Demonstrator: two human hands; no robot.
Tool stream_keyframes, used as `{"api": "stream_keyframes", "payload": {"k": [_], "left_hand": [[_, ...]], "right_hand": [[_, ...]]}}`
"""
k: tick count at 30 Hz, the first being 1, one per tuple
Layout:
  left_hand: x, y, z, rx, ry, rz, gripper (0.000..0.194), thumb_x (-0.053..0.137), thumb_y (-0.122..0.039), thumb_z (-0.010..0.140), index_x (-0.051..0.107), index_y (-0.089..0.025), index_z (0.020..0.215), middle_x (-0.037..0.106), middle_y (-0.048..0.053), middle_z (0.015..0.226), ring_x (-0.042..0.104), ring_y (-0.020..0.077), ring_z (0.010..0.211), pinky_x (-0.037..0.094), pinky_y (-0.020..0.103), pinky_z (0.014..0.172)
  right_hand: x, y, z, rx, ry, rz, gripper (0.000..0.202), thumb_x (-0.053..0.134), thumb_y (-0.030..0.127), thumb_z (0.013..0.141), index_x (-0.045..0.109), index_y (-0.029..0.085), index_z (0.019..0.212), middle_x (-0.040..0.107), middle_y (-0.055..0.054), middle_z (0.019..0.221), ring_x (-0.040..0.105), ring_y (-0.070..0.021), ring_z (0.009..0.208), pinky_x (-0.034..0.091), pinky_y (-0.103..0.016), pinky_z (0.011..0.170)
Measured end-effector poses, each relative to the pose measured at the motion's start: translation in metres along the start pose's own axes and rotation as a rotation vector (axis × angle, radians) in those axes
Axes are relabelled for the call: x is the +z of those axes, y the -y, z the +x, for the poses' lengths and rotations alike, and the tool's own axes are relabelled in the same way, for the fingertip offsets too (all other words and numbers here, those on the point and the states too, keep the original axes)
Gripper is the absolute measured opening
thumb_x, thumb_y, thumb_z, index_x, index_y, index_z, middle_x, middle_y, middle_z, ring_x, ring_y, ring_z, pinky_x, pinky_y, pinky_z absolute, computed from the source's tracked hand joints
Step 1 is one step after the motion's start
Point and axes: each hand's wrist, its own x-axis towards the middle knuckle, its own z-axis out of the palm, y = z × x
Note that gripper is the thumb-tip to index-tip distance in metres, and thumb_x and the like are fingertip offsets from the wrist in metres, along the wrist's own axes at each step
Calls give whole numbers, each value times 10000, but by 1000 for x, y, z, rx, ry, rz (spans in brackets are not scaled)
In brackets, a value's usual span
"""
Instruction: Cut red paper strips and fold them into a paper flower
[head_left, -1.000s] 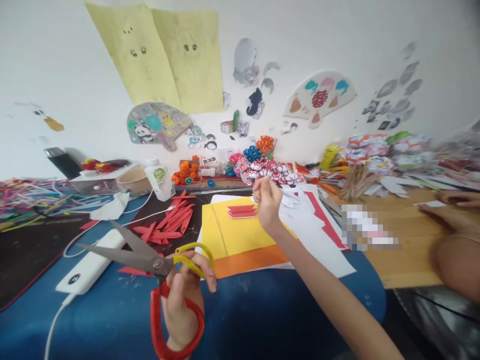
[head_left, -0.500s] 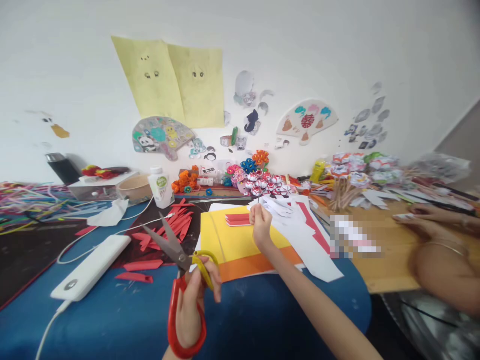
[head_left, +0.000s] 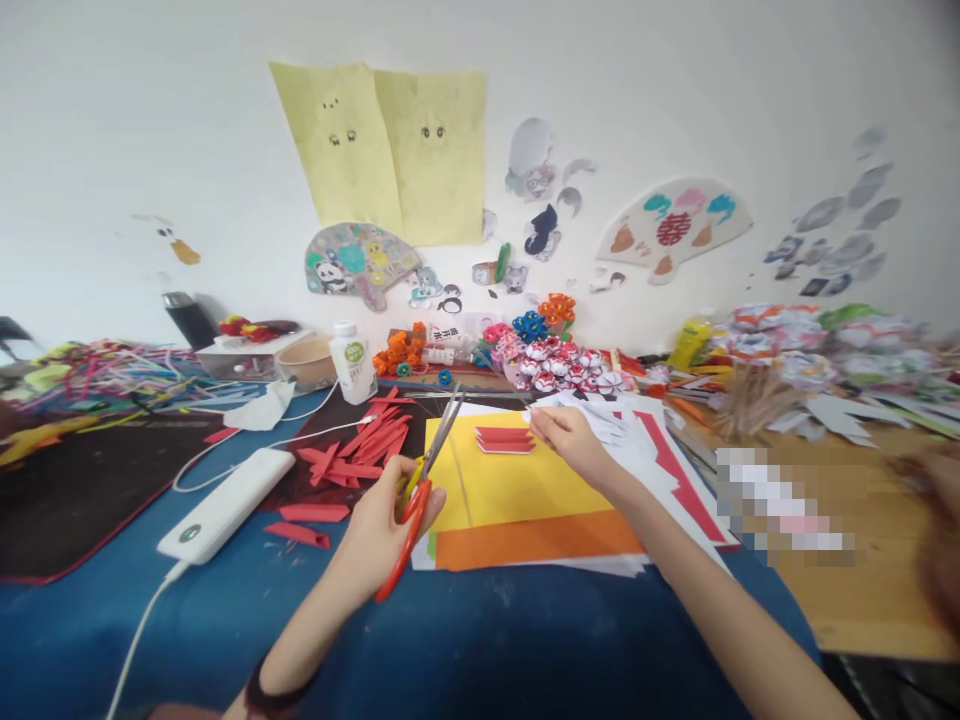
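Observation:
My left hand (head_left: 382, 525) grips a pair of scissors (head_left: 421, 482) with red and yellow handles, its blades nearly closed and pointing up and away over the yellow paper sheet (head_left: 495, 480). My right hand (head_left: 566, 435) reaches over that sheet, fingers pinched near the white paper cutouts (head_left: 600, 415); whether it holds a piece I cannot tell. A small stack of folded red paper (head_left: 505, 439) lies on the yellow sheet just left of my right hand. An orange sheet (head_left: 532, 540) lies under the yellow one.
Red paper strips (head_left: 352, 455) lie on a dark mat (head_left: 75, 490). A white power bank (head_left: 225, 503) with its cable rests on the blue tablecloth (head_left: 465, 640). A white bottle (head_left: 353, 361), paper flowers (head_left: 559, 360) and wooden sticks (head_left: 746, 400) stand behind. Another person's arm (head_left: 941, 530) is at the right.
My left hand swung the scissors from pointing left to pointing up and away, and the blades closed. My right hand came down from the paper flowers to the cutouts beside the red stack.

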Motion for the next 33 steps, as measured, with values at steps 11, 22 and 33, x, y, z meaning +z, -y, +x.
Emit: {"api": "stream_keyframes", "payload": {"k": [11,22,33], "left_hand": [[18,-2,37,46,18,168,476,703,-397,767,475,-203,1138,585,-7,810,548,162,642,436,287,631],[43,-1,49,-34,100,108,326,599,-500,868,470,-220,976,507,-54,678,462,117,556,330,235,543],[45,2,62,-97,124,42,362,550,-554,902,501,-196,885,646,-8,763,366,59,462,294,213,481]], "right_hand": [[4,-19,4,-53,-37,-148,469,406,470,987,390,212,596,406,23,558,380,-130,557,277,-294,572],[3,-24,-2,-50,-13,-244,433,412,394,969,377,213,577,400,24,523,387,-129,531,275,-293,565],[8,-30,-8,43,33,-433,434,357,419,965,376,220,580,435,6,508,394,-142,499,219,-316,571]]}}
